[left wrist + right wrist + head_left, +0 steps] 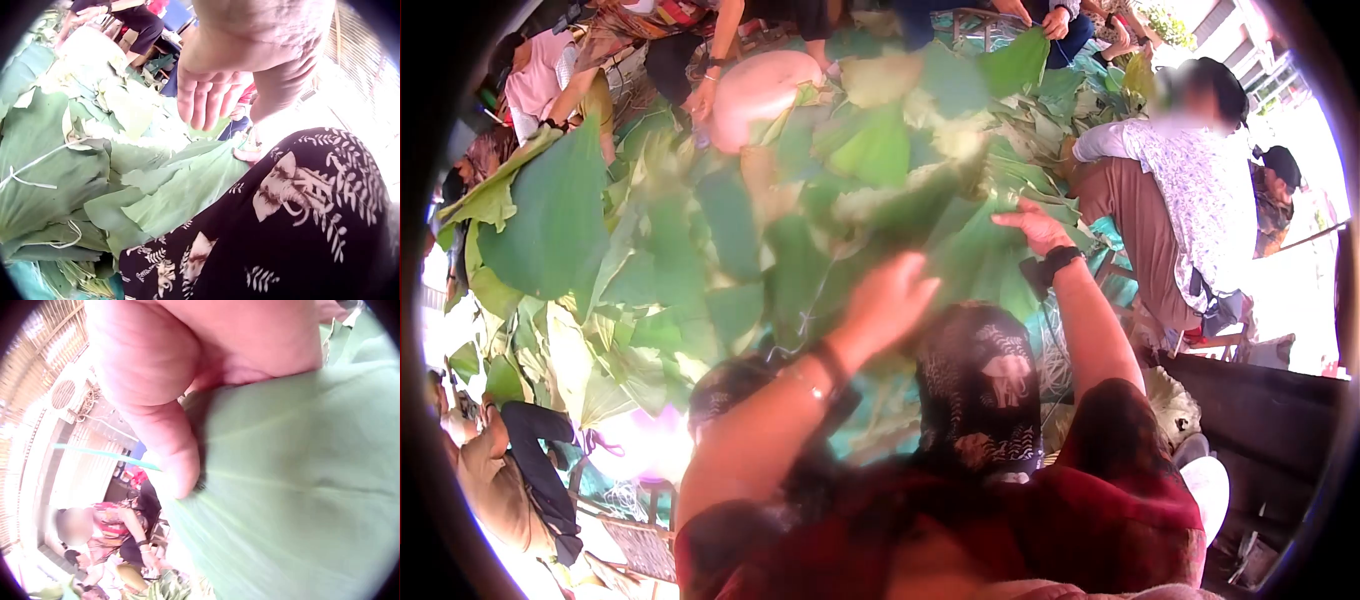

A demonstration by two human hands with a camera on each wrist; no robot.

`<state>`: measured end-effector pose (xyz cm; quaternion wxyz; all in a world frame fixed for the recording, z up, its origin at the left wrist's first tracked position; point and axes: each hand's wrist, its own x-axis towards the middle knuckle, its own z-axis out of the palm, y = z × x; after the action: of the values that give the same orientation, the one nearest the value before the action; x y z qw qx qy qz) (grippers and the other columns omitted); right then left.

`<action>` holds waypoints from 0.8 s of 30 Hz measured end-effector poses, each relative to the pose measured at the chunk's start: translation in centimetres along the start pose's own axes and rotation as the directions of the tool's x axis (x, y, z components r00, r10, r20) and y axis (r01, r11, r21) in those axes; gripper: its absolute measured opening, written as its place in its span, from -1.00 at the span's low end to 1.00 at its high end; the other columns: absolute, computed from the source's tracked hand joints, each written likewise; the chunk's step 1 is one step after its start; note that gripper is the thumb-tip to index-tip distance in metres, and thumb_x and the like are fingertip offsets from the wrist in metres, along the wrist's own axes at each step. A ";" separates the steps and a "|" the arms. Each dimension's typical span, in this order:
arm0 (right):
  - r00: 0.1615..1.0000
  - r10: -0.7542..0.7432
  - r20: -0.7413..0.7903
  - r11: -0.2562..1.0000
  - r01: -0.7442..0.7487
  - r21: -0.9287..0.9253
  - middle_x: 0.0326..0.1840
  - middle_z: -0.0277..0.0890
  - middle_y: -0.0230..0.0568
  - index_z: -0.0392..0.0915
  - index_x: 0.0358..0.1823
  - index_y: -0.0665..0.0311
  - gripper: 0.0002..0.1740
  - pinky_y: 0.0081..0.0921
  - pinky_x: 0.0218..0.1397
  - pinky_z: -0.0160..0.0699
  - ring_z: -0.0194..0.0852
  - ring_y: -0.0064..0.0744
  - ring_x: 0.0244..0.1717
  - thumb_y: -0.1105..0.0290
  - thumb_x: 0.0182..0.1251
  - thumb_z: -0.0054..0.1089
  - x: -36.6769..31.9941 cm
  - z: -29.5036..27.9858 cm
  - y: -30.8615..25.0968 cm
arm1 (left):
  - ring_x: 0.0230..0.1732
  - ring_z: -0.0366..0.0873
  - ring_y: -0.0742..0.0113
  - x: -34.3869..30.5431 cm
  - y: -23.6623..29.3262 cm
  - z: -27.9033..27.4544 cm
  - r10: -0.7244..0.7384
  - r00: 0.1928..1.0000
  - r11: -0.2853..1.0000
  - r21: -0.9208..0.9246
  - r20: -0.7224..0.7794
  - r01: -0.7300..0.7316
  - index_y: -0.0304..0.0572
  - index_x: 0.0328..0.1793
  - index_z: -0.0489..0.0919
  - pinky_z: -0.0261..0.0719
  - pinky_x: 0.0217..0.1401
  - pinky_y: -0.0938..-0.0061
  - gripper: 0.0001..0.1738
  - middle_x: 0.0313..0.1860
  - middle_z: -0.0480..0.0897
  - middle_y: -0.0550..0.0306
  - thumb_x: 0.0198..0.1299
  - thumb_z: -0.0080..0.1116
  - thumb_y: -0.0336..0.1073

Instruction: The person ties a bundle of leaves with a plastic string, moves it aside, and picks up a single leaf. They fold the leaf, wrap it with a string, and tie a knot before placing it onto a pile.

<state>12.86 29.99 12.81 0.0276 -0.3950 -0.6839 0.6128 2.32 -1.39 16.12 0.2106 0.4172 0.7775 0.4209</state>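
Between the thumb and fingers of my right hand (1038, 225) is the edge of a large green lotus leaf (287, 462). In the right wrist view the thumb (178, 453) lies along the leaf's face, and the other fingers are partly hidden. My left hand (890, 300) hovers over the leaves, left of the right hand, blurred in the head view. In the left wrist view its fingers (209, 100) hang loosely bent, holding nothing. Below it, leaves (53, 162) lie in layers near my patterned trouser leg (300, 200), with a white string (34, 184) across them.
A wide heap of lotus leaves (660, 250) spreads ahead and to the left. A pale pink rounded object (760, 95) sits at the far side. A person in a patterned shirt (1195, 190) sits at the right. Other people work around the heap.
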 end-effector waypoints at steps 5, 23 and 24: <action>0.947 -0.135 0.292 0.987 0.102 0.125 0.25 0.48 -0.15 0.40 0.33 0.30 -0.26 -0.35 0.39 0.27 0.35 -0.30 0.29 0.36 0.07 0.46 -5.4 3.9 -1.8 | 0.34 0.40 -0.04 4.4 -0.5 4.6 0.095 0.990 0.993 -0.059 -0.106 -0.101 -0.24 0.44 0.29 0.37 0.38 0.19 -0.24 0.32 0.45 -0.21 0.16 0.34 -0.19; 0.726 -0.687 -0.010 0.725 0.684 -0.080 -0.08 0.66 -0.18 0.59 0.02 0.41 -0.58 -0.48 -0.04 0.52 0.53 -0.48 -0.09 0.37 0.15 0.40 -13.7 8.7 -18.7 | 0.20 0.44 -0.09 1.9 6.8 -6.3 0.394 0.595 0.919 0.321 -0.701 -0.231 -0.27 0.28 0.43 0.36 0.30 0.17 -0.40 0.17 0.53 -0.13 0.10 0.36 -0.33; 0.743 -0.664 -0.080 0.748 0.661 -0.065 -0.10 0.65 -0.17 0.60 -0.01 0.43 -0.59 -0.49 -0.08 0.52 0.54 -0.49 -0.12 0.37 0.15 0.40 -13.7 10.1 -19.0 | 0.18 0.45 -0.08 1.5 6.1 -7.3 0.386 0.583 0.922 0.314 -0.715 -0.225 -0.27 0.24 0.46 0.38 0.27 0.18 -0.46 0.14 0.54 -0.12 0.12 0.34 -0.35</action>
<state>7.37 15.08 32.82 0.2703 -0.1565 -0.7871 0.5319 -0.64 -1.80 25.34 -0.2544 0.3456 0.7447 0.5111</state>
